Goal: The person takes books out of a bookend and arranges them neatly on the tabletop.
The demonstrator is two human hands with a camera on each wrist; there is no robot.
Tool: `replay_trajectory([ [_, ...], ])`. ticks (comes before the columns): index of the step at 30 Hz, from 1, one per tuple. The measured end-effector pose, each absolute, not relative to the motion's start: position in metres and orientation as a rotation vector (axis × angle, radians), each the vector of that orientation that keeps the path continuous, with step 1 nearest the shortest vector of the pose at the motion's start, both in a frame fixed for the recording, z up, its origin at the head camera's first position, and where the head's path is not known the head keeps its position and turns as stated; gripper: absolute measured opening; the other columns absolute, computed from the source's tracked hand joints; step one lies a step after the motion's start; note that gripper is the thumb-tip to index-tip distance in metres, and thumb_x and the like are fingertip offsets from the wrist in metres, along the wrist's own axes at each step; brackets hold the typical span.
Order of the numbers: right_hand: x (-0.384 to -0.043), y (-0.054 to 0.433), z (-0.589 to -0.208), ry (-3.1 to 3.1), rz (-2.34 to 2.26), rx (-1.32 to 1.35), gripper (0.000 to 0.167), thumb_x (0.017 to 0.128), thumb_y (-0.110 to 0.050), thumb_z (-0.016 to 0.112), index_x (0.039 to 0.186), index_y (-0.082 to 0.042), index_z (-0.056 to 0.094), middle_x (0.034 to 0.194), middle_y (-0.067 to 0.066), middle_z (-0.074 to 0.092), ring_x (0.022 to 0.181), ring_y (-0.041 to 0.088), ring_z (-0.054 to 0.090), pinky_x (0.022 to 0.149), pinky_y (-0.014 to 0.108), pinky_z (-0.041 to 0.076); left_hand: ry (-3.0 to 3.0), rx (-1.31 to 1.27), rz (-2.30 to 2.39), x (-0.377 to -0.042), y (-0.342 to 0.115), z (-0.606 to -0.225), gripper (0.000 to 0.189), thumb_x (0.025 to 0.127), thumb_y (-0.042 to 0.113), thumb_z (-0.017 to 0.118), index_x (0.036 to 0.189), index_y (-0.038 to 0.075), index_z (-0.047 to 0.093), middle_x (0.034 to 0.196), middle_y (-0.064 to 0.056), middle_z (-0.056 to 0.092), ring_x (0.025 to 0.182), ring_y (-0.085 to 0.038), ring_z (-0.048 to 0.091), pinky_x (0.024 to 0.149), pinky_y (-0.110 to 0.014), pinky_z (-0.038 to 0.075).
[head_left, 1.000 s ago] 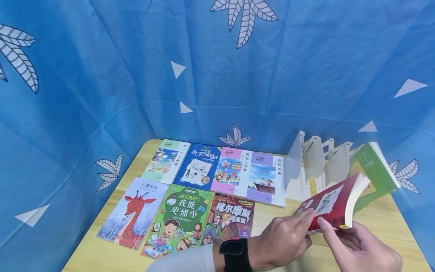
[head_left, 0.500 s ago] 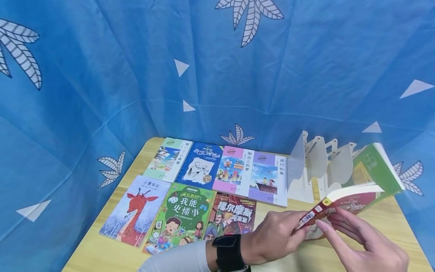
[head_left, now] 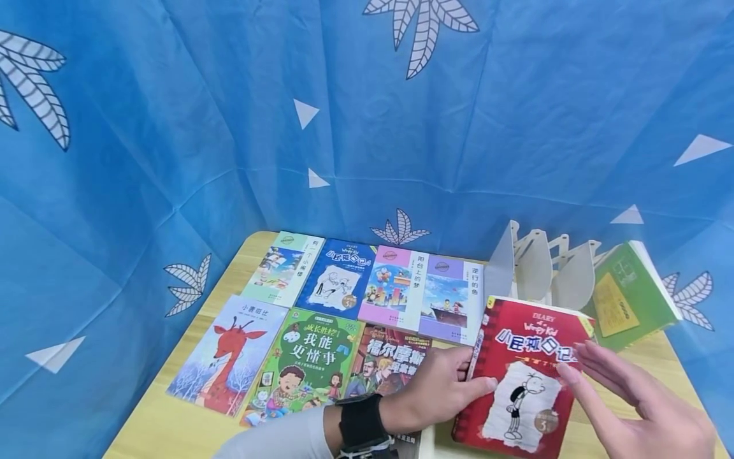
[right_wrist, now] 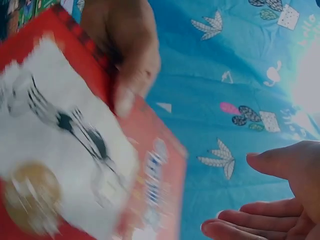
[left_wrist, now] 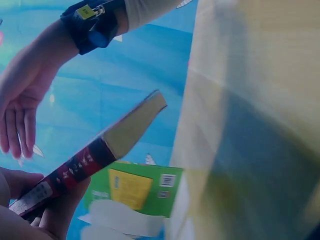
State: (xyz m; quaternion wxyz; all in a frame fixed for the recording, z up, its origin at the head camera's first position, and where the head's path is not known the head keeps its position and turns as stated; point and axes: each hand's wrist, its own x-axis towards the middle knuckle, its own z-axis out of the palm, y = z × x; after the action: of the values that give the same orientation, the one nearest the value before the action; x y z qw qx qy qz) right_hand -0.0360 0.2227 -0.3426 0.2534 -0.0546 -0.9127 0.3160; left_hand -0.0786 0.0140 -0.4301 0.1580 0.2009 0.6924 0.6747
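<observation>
My left hand (head_left: pixel 432 386) grips a red paperback book (head_left: pixel 524 319) by its spine side, thumb across the front cover, which faces up in the head view. The cover carries a cartoon figure on a torn white page. In the left wrist view the dark red spine (left_wrist: pixel 75 167) slants over the fingers. My right hand (head_left: pixel 648 408) is beside the book's right edge with fingers stretched out; the right wrist view shows this right hand (right_wrist: pixel 280 200) apart from the book, holding nothing. Behind the book stands a cream book rack (head_left: pixel 573 287), its lower part partly hidden.
A green book (head_left: pixel 631 290) leans at the rack's right end. Several books lie flat on the wooden table (head_left: pixel 155 414) to the left, among them a giraffe-like deer book (head_left: pixel 229 350), a green children's book (head_left: pixel 315 363) and a blue book (head_left: pixel 338 277). A blue curtain (head_left: pixel 378 127) hangs behind.
The red book has been turned over, from its back cover through its spine edge to its front cover. My right hand has let go of it and moved slightly right.
</observation>
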Motion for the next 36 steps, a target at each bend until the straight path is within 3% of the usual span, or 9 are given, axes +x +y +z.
replay_trajectory([
  [7, -0.047, 0.247, -0.346, -2.577, 0.744, -0.243, 0.056, 0.081, -0.027, 0.090, 0.127, 0.000, 0.072, 0.121, 0.029, 0.072, 0.105, -0.018, 0.065, 0.061, -0.010, 0.033, 1.875, 0.382, 1.933, -0.078, 0.004, -0.453, 0.029, 0.098, 0.014, 0.070, 0.125, 0.007, 0.069, 0.110, -0.008, 0.080, 0.086, -0.002, 0.076, 0.070, -0.023, 0.064],
  [8, -0.049, 0.250, -0.347, -2.591, 0.747, -0.256, 0.057, 0.083, -0.028, 0.088, 0.129, 0.001, 0.070, 0.124, 0.030, 0.071, 0.111, 0.000, 0.071, 0.061, -0.010, 0.033, 1.882, 0.363, 1.924, -0.077, 0.003, -0.456, 0.027, 0.097, 0.015, 0.071, 0.123, 0.008, 0.070, 0.106, -0.007, 0.081, 0.084, -0.002, 0.076, 0.068, -0.023, 0.064],
  [11, -0.054, 0.262, -0.350, -2.629, 0.796, -0.308, 0.063, 0.090, -0.032, 0.082, 0.138, 0.004, 0.063, 0.132, 0.033, 0.066, 0.124, 0.016, 0.067, 0.063, -0.011, 0.032, 1.892, 0.318, 1.892, -0.074, 0.001, -0.466, 0.024, 0.096, 0.015, 0.072, 0.119, 0.009, 0.072, 0.099, -0.005, 0.082, 0.078, -0.003, 0.075, 0.065, -0.024, 0.064],
  [12, -0.056, 0.265, -0.351, -2.618, 0.827, -0.314, 0.063, 0.092, -0.032, 0.081, 0.140, 0.004, 0.061, 0.133, 0.034, 0.065, 0.126, -0.003, 0.062, 0.065, -0.012, 0.033, 1.891, 0.307, 1.884, -0.073, 0.001, -0.469, 0.023, 0.096, 0.015, 0.072, 0.118, 0.009, 0.072, 0.098, -0.005, 0.082, 0.078, -0.003, 0.075, 0.065, -0.024, 0.064],
  [13, -0.057, 0.267, -0.353, -2.619, 0.848, -0.319, 0.063, 0.094, -0.031, 0.079, 0.142, 0.004, 0.059, 0.135, 0.035, 0.063, 0.128, -0.003, 0.060, 0.067, -0.012, 0.033, 1.890, 0.293, 1.878, -0.072, 0.000, -0.472, 0.022, 0.095, 0.015, 0.073, 0.116, 0.009, 0.073, 0.097, -0.005, 0.082, 0.076, -0.004, 0.075, 0.064, -0.024, 0.064],
  [16, -0.058, 0.273, -0.358, -2.572, 0.915, -0.318, 0.061, 0.095, -0.028, 0.077, 0.144, 0.003, 0.057, 0.139, 0.034, 0.062, 0.102, -0.039, 0.035, 0.078, -0.014, 0.030, 1.889, 0.261, 1.866, -0.069, 0.000, -0.479, 0.020, 0.094, 0.015, 0.073, 0.114, 0.009, 0.074, 0.094, -0.005, 0.082, 0.074, -0.005, 0.075, 0.063, -0.025, 0.063],
  [25, -0.064, 0.283, -0.362, -2.474, 1.026, -0.335, 0.055, 0.096, -0.015, 0.074, 0.144, 0.006, 0.056, 0.139, 0.035, 0.060, 0.090, -0.038, 0.039, 0.080, -0.011, 0.036, 1.971, 0.227, 1.827, -0.065, -0.002, -0.491, 0.018, 0.094, 0.016, 0.074, 0.111, 0.013, 0.074, 0.089, 0.003, 0.079, 0.071, -0.001, 0.071, 0.063, -0.021, 0.061],
  [31, -0.070, 0.293, -0.370, -2.366, 1.115, -0.369, 0.050, 0.094, -0.008, 0.075, 0.139, 0.007, 0.060, 0.124, -0.020, 0.065, 0.090, -0.034, 0.048, 0.083, -0.009, 0.040, 2.068, 0.208, 1.753, -0.065, -0.004, -0.499, 0.017, 0.093, 0.015, 0.075, 0.110, 0.011, 0.074, 0.086, 0.005, 0.078, 0.068, 0.001, 0.068, 0.063, -0.018, 0.059],
  [36, -0.072, 0.299, -0.376, -2.366, 1.106, -0.403, 0.051, 0.095, -0.010, 0.074, 0.142, 0.005, 0.059, 0.133, -0.015, 0.063, 0.091, -0.033, 0.047, 0.084, -0.009, 0.038, 2.242, 0.229, 1.588, -0.067, -0.006, -0.503, 0.014, 0.089, 0.019, 0.080, 0.099, 0.011, 0.074, 0.072, 0.007, 0.072, 0.060, 0.003, 0.064, 0.056, -0.016, 0.056],
])
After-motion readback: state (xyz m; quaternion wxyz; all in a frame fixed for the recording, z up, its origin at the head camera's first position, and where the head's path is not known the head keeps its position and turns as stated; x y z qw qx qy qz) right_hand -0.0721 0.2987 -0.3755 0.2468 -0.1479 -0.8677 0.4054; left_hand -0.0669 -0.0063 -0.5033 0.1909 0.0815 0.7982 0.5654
